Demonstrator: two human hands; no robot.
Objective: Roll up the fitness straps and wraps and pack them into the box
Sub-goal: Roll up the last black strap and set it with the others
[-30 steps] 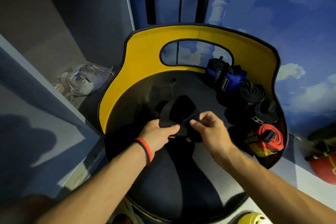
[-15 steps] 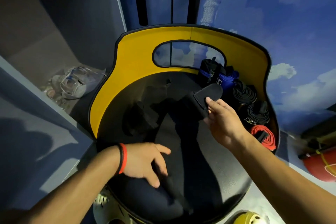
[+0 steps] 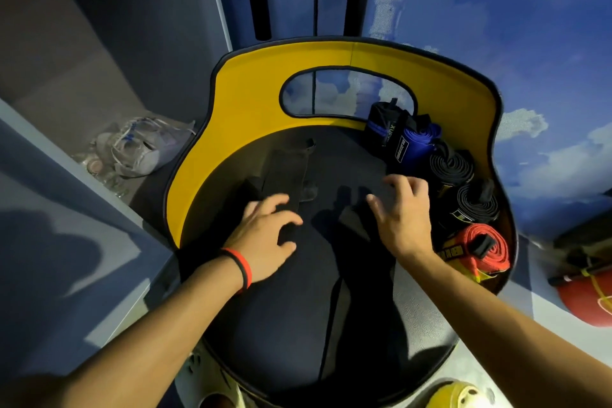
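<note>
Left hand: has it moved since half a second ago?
Yes. The left hand has moved forward, away from the person, toward the box's yellow wall.

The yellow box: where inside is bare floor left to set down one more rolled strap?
Bare floor lies at the far wall, between the flat black wrap and the blue roll. The near left floor also looks free, though dark. The right wall is crowded: black rolls and the red roll line it.
</note>
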